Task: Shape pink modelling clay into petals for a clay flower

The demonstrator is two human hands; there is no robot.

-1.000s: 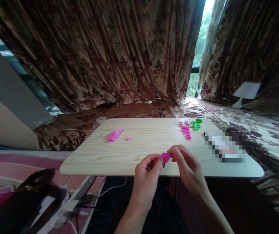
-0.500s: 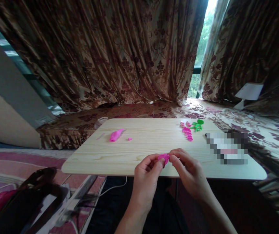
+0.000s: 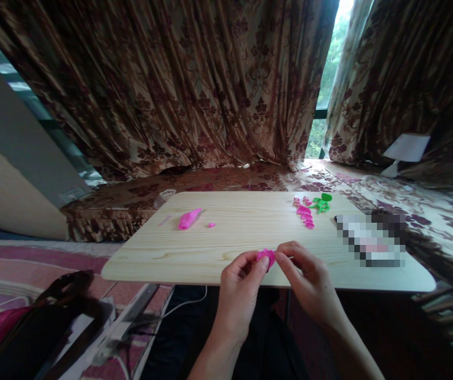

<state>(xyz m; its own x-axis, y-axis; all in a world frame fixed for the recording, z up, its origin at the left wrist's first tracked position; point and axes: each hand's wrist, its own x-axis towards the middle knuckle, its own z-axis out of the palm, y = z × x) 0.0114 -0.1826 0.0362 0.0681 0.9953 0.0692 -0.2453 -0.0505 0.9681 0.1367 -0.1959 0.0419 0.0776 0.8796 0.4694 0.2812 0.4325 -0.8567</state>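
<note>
Just above the table's near edge, my left hand (image 3: 238, 290) pinches a thin, wavy-edged piece of pink modelling clay (image 3: 266, 257) between thumb and fingers. From the other side, my right hand (image 3: 309, 277) is closed in a pinch at the right edge of this piece. Farther off on the left lies a larger pink clay lump (image 3: 189, 219), with a small pink bit (image 3: 211, 225) beside it. Toward the back right sit several flat pink pieces (image 3: 305, 216) in a row, next to green shaped pieces (image 3: 321, 205).
The pale wooden table (image 3: 242, 232) has a pixelated flat object (image 3: 370, 243) on its right side. A clear container (image 3: 165, 197) stands by the back left corner. Beyond are patterned curtains (image 3: 210, 89) and a white lamp (image 3: 406, 148). A dark bag (image 3: 40, 322) lies at lower left.
The view has shifted slightly. My left hand keeps its hold on the pink clay piece, while my right fingertips make small shifts along its right edge.
</note>
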